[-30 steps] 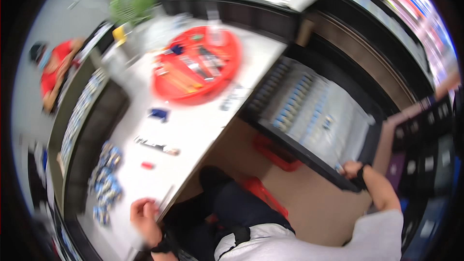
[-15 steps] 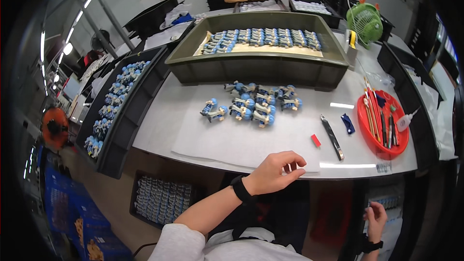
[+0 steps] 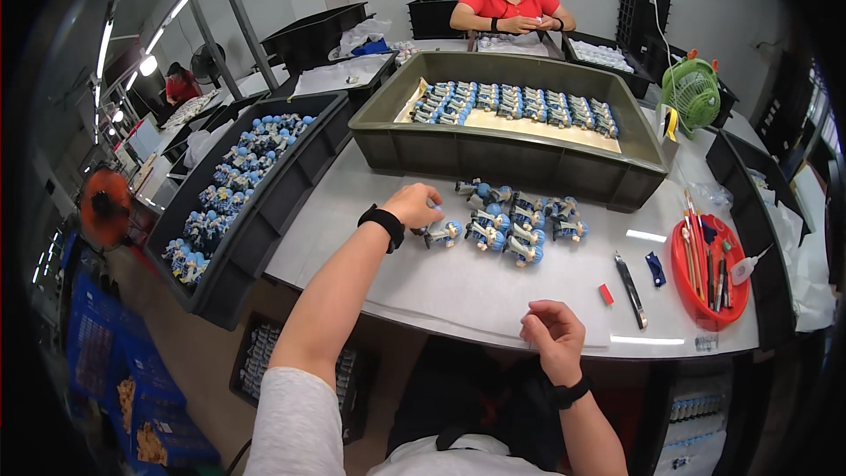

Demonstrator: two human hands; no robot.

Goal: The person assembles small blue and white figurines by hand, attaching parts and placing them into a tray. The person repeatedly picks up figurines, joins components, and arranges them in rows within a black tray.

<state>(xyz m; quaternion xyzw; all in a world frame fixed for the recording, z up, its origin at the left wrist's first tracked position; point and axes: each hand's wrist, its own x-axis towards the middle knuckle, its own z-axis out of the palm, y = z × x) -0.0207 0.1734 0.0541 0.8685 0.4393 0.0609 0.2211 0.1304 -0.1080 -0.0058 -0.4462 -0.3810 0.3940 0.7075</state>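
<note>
My left hand (image 3: 412, 206) reaches over the white table sheet, fingers closed around a small blue-haired figurine at the left of a loose group. Most of that piece is hidden by the hand. Just beside it lies another figurine (image 3: 442, 234). Several more figurines (image 3: 520, 225) lie bunched to the right, in blue and grey with pale blue hair. Above the table's front edge, my right hand (image 3: 555, 339) hangs with loosely curled, slightly parted fingers; nothing shows in it.
Behind the group stands an olive tray (image 3: 502, 145) with rows of figurines. A dark bin (image 3: 291, 203) of figurines is at left. To the right lie a red eraser-like block (image 3: 605, 294), metal tweezers (image 3: 630, 291) and a red bowl (image 3: 677, 269) of brushes. A co-worker (image 3: 511, 4) sits opposite.
My left hand has moved forward and left from the table's front edge to the figurines. My right hand has come up from the lower right to the front edge. The view has shifted.
</note>
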